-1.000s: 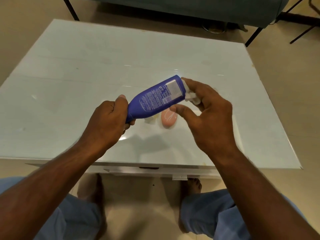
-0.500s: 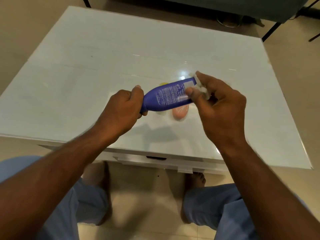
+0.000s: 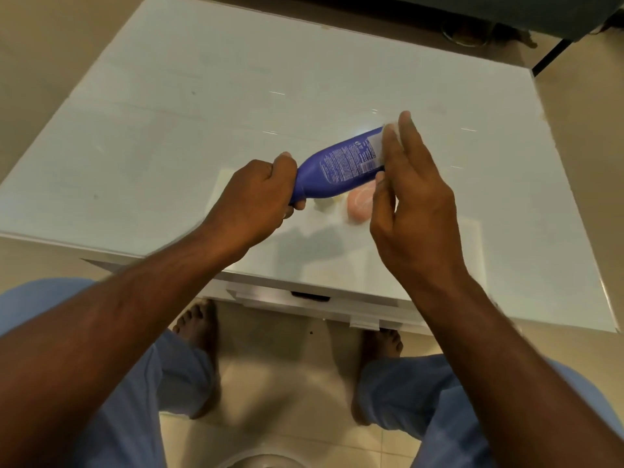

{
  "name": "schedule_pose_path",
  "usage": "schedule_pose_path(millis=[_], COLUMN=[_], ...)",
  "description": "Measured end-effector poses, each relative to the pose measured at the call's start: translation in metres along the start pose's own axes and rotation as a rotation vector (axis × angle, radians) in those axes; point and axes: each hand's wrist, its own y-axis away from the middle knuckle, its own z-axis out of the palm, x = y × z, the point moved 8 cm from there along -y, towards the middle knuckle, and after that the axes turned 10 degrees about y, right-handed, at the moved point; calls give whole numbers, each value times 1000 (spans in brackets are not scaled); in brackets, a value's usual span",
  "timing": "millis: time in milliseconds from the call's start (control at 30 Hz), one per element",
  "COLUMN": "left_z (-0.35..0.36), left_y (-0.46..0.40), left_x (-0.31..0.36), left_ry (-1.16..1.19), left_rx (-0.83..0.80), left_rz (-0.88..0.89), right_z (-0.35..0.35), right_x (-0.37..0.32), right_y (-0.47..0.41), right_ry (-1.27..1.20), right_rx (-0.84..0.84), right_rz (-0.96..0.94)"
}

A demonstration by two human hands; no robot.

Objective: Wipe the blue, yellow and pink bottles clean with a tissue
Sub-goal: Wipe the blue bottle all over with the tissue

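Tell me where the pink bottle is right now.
In the head view the pink bottle lies on the white table, just below the raised blue bottle, between the left hand and right hand, partly hidden by the latter.
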Motion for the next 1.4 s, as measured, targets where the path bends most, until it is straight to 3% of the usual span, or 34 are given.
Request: schedule_pose_path(millis=[167, 233, 400, 500, 633, 800, 1033, 1233, 1400], left_z=[3, 4, 2, 4, 7, 2, 8, -6, -4], left_y=[0, 1, 1, 2, 8, 11, 11, 10, 3], left_x=[7, 8, 8, 11, 26, 31, 34, 35, 24], left_ry=[-97, -118, -136, -153, -262, -324, -270, -121, 17], left_rx=[3, 0, 8, 10, 29, 111, 101, 135, 83], left_rz=[90, 105, 154, 211, 403, 519, 556, 462, 281], right_z=[14, 9, -29, -24, -6, -36, -9, -33, -19], right_x=[-52, -45, 17, -10, -52, 12, -48, 26, 16], right_y=[23, 17, -6, 5, 17, -8, 14, -11, -2], right_ry=[173, 146, 51, 43, 90, 32, 1, -23, -134], right_rx=[5, 16, 127, 165, 88, 169, 90, 123, 47], right_rz=[-386, -368, -32, -146, -390, -31, -338, 38, 91])
